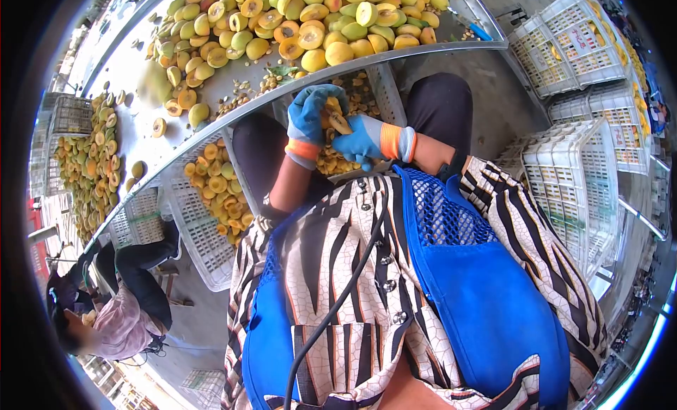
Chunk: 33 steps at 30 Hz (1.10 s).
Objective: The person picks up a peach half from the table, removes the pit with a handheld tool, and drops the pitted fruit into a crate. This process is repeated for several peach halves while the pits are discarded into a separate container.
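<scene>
**A:** What's nearest the body?
**B:** A blue apron (479,290) over a striped shirt. Just past it, the two gloved hands meet.

**A:** How are the hands set?
**B:** The left hand (310,117) is curled closed over the top of a yellow fruit piece (337,121). The right hand (361,141) pinches the same piece from below. The piece sits between the gloves, touching both.

**A:** And under them?
**B:** A white crate (386,93) lies right beneath the hands, with small fruit bits in it. Left of the left hand, a second crate (201,234) holds halved fruit.

**A:** Farther out?
**B:** The edge of the metal table (134,71) runs just beyond the hands, with a pile of fruit (317,22) heaped on it. Well to the right of the right hand stand stacked crates (571,177). Far to the left, another person (120,318) is bent over.
</scene>
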Available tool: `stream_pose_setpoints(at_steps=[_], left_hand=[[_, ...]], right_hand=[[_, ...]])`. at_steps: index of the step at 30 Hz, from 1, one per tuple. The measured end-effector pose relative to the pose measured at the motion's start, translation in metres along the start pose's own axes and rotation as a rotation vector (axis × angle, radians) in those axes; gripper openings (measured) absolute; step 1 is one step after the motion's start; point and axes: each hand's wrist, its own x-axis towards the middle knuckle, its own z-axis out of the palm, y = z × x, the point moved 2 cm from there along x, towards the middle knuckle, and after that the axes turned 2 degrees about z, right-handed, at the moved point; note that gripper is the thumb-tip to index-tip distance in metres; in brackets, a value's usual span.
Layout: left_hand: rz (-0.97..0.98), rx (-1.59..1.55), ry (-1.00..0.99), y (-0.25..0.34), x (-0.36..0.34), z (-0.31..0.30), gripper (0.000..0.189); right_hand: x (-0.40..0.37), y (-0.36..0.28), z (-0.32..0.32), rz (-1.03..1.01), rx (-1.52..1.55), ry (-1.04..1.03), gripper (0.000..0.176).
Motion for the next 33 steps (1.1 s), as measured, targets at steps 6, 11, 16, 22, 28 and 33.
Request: stream_pose_setpoints(at_steps=[6, 11, 16, 22, 28, 33], left_hand=[[0.014, 0.017, 0.009, -0.006, 0.0, 0.001, 0.028], [0.216, 0.505, 0.016, 0.0, -0.003, 0.006, 0.025], [0.132, 0.395, 0.026, 0.002, -0.005, -0.009, 0.023], [0.039, 0.155, 0.096, 0.009, -0.007, -0.001, 0.022], [0.045, 0.017, 0.264, 0.022, -0.013, 0.003, 0.022], [0.057, 0.082, 0.257, 0.016, -0.007, -0.009, 0.022]], right_hand=[[0.001, 0.008, -0.003, 0.049, 0.147, -0.08, 0.019], [0.006, 0.007, -0.001, 0.003, -0.151, 0.068, 0.018], [0.002, 0.005, 0.007, 0.062, 0.193, -0.078, 0.025], [0.006, 0.015, -0.006, 0.258, 0.611, -0.609, 0.023], [0.011, 0.011, 0.003, 0.199, 0.471, -0.471, 0.02], [0.016, 0.004, 0.007, -0.022, 0.126, -0.186, 0.021]])
